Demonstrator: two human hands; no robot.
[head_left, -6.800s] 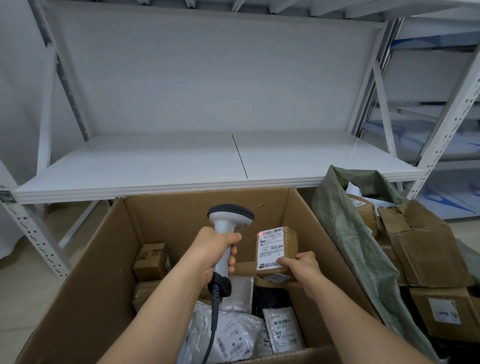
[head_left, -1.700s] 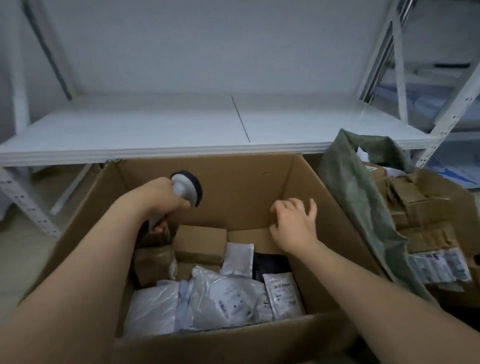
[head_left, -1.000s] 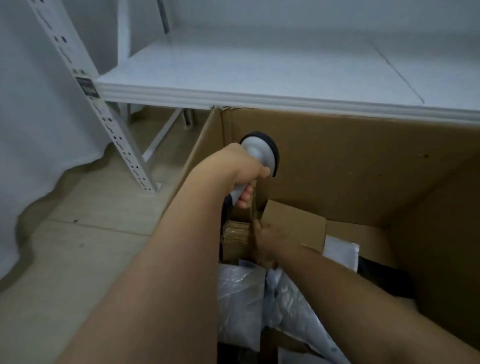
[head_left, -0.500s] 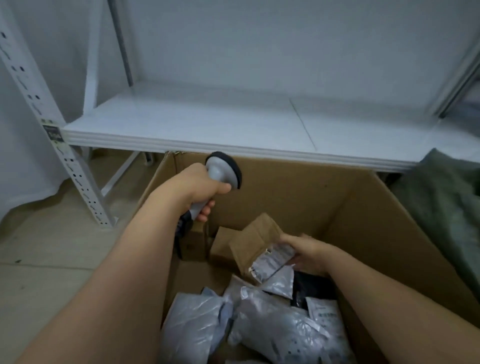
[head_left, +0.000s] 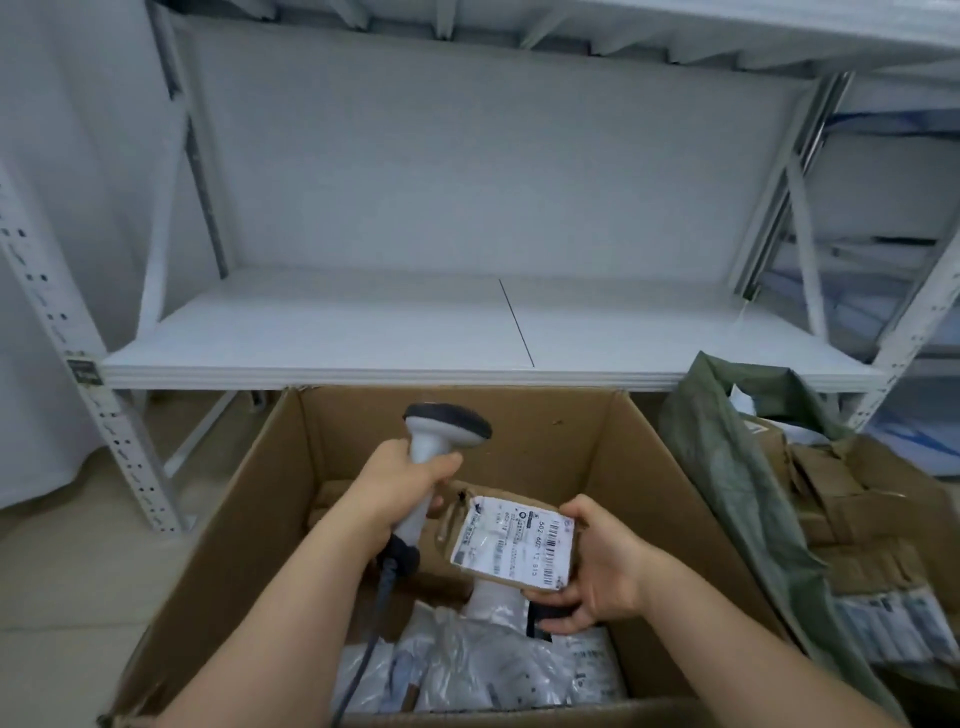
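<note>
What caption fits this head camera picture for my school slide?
The left hand grips a barcode scanner beside a labelled brown parcel held in the right hand over a cardboard box.

brown parcel (head_left: 511, 540), white barcoded label (head_left: 511, 543), white-grey scanner (head_left: 434, 467)

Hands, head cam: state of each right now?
Left hand: closed around the scanner handle.
Right hand: holding the labelled parcel over the box.

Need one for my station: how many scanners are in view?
1. The scanner is gripped by the left hand above the open box. Others could lie hidden under the parcels.
</note>
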